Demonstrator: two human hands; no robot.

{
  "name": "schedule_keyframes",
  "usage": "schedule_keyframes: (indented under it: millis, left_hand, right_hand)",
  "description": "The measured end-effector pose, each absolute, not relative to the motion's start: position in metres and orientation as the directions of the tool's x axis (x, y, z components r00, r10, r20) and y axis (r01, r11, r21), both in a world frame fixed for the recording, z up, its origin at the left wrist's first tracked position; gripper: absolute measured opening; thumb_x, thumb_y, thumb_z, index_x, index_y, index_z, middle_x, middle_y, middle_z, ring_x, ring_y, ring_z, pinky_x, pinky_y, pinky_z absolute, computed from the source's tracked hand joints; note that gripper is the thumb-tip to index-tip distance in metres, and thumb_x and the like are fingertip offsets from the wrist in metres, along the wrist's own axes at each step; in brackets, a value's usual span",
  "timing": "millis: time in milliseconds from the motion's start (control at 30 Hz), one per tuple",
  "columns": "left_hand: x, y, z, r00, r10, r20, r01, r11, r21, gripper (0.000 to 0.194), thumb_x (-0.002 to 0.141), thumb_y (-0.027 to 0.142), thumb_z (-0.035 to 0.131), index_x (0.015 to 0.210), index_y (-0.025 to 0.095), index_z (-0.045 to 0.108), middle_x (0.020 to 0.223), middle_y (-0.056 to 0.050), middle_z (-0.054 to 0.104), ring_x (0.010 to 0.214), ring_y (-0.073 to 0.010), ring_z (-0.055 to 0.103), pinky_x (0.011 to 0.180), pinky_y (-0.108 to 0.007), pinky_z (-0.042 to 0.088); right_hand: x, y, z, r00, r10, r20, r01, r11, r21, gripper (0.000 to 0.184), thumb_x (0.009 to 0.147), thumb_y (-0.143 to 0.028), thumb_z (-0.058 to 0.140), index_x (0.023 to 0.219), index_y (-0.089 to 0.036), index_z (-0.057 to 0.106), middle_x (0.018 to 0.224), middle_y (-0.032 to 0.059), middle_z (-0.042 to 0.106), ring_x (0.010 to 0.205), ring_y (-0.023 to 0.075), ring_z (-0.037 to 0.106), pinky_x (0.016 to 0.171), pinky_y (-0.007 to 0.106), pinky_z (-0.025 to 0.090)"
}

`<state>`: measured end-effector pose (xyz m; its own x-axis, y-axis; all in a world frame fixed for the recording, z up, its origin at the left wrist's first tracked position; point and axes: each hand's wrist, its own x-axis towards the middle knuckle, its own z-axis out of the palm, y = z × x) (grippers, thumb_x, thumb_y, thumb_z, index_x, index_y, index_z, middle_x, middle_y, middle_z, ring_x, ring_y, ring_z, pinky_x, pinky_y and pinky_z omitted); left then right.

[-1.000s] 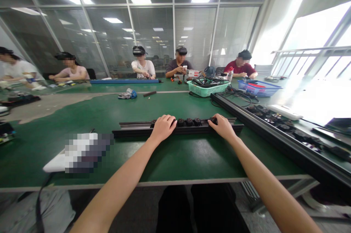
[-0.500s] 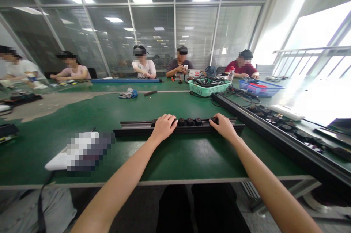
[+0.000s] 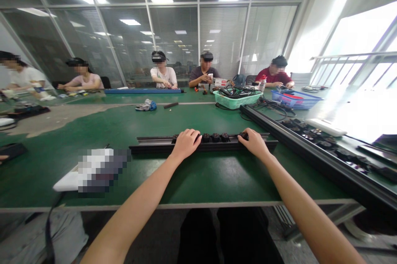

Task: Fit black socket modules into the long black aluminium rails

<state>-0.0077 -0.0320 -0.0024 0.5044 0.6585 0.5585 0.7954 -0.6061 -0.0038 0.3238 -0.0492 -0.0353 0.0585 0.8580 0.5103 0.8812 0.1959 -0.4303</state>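
Black channel: lies lengthwise across the green surface, in front of the wearer; both hands on it, both ends showing past them.
Round black parts: three in plain view in the channel, side by side, between the hands; another just left of the left hand, partly covered.
Left hand: over the left half of the channel, palm down, fingers curled, thumb and forefinger closed about a dark piece, most of it hidden.
Right hand: near the channel's right end, half curled, thumb and fingers around an end part, black, its near side visible.
Long rail: black, runs slantwise along the right side, well apart from the left hand, its far end beyond the channel.
Loose dark parts: strung out beyond the rail, too cluttered to count; white bar just beside them.
Baskets: green basket heaped with cables and dark items; blue basket to its right, something red inside.
Mid-surface: grey-and-blue cloth item, short dark strip near it.
Near left: white object, partly pixelated, black strap hanging over the edge.
Far side: five people seated, a long blue bar before one.
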Motion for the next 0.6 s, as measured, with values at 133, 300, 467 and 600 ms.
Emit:
schedule_keyframes:
  millis: [133,300,467,600]
  left_hand:
    - [-0.0078,-0.0323,-0.0021,0.506,0.658,0.558,0.793,-0.609,-0.001,0.029,0.105,0.034,0.042,0.112,0.020,0.066,0.111,-0.008,0.070,0.105,-0.0229,0.062,0.092,-0.037,0.048]
    - [-0.0082,-0.0314,-0.0028,0.508,0.655,0.559,0.796,-0.606,-0.013,0.031,0.105,0.034,0.040,0.112,0.020,0.066,0.111,-0.009,0.070,0.105,-0.0232,0.062,0.092,-0.038,0.049]
    - [-0.0084,-0.0306,-0.0029,0.511,0.651,0.562,0.789,-0.615,-0.005,0.030,0.105,0.034,0.040,0.111,0.020,0.066,0.111,-0.008,0.071,0.105,-0.0232,0.062,0.092,-0.038,0.049]
    - [-0.0083,-0.0312,-0.0024,0.508,0.652,0.564,0.788,-0.615,0.001,0.028,0.105,0.034,0.041,0.111,0.021,0.066,0.110,-0.008,0.071,0.105,-0.0228,0.062,0.092,-0.037,0.049]
  right_hand:
    - [0.3260,-0.0493,-0.0347,0.070,0.864,0.499,0.870,0.192,-0.454,0.021,0.088,-0.044,0.058,0.087,-0.023,0.055,0.093,0.0089,0.066,0.089,0.0244,0.061,0.079,0.034,0.045]
    - [0.3283,-0.0470,-0.0360,0.052,0.863,0.503,0.879,0.199,-0.433,0.022,0.088,-0.045,0.058,0.087,-0.023,0.056,0.093,0.0097,0.065,0.092,0.0258,0.059,0.084,0.037,0.045]
    - [0.3305,-0.0439,-0.0399,0.044,0.838,0.544,0.915,0.185,-0.360,0.025,0.087,-0.046,0.058,0.089,-0.021,0.061,0.095,0.0121,0.064,0.100,0.0296,0.054,0.090,0.043,0.043]
    - [0.3313,-0.0443,-0.0407,0.057,0.833,0.551,0.923,0.166,-0.347,0.028,0.088,-0.048,0.058,0.089,-0.021,0.064,0.096,0.0129,0.063,0.101,0.0302,0.051,0.092,0.044,0.041]
